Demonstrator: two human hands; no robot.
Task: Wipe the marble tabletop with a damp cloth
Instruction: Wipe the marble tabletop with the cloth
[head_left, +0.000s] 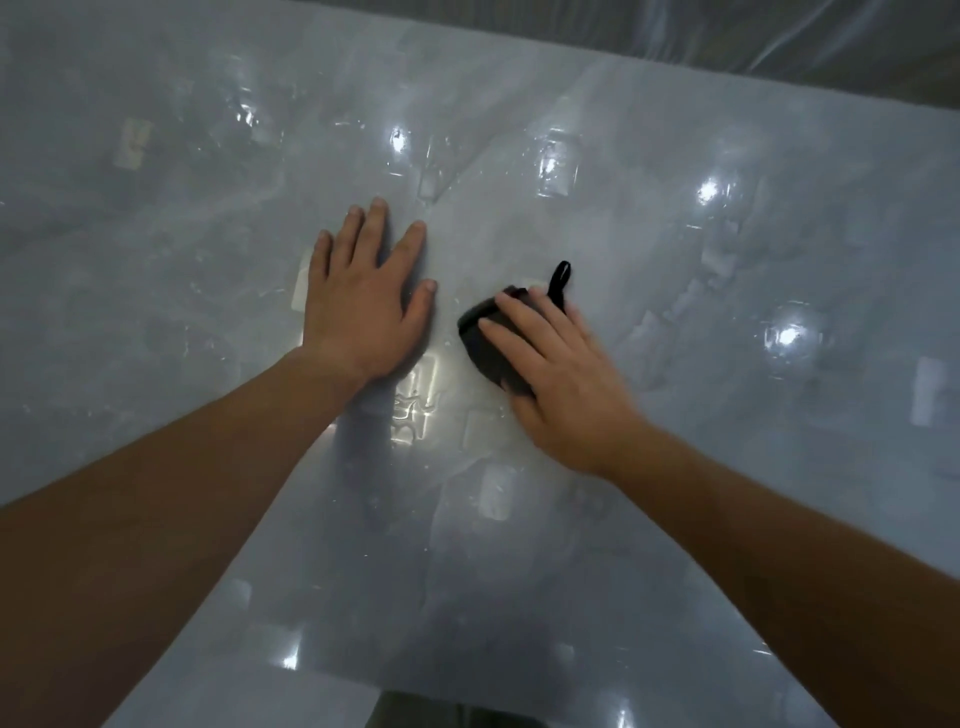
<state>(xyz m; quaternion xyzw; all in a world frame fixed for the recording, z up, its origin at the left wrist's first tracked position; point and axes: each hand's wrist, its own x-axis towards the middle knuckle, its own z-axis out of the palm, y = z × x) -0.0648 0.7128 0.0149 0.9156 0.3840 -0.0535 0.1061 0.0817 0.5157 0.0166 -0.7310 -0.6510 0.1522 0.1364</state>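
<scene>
Pressing rather than clutching, the right hand (566, 379) is lying over the dark cloth (485, 345), its fingers (524, 318) spread and nearly straight across the top; I am seeing nothing curled round it, though the thumb's side is partly hidden; nearer the person, between the two forearms, the marble tabletop (519, 582) is showing glossy, with lamp glare and a few wet streaks; around the middle of the slab the cloth is sitting bunched flat on the stone, poking out from under the hand on its left side; its long axis is hard to call; just beside it the left hand (363, 312) is resting flat and open-fingered on the marble, holding nothing, seemingly bracing; a small black loop (561, 278) is sticking out beyond the right fingertips; farther off, a broad stretch of tabletop is lying ahead and to the right; so, by my judgement, the free room for a sweep is lying outward, away from the bracing hand.
</scene>
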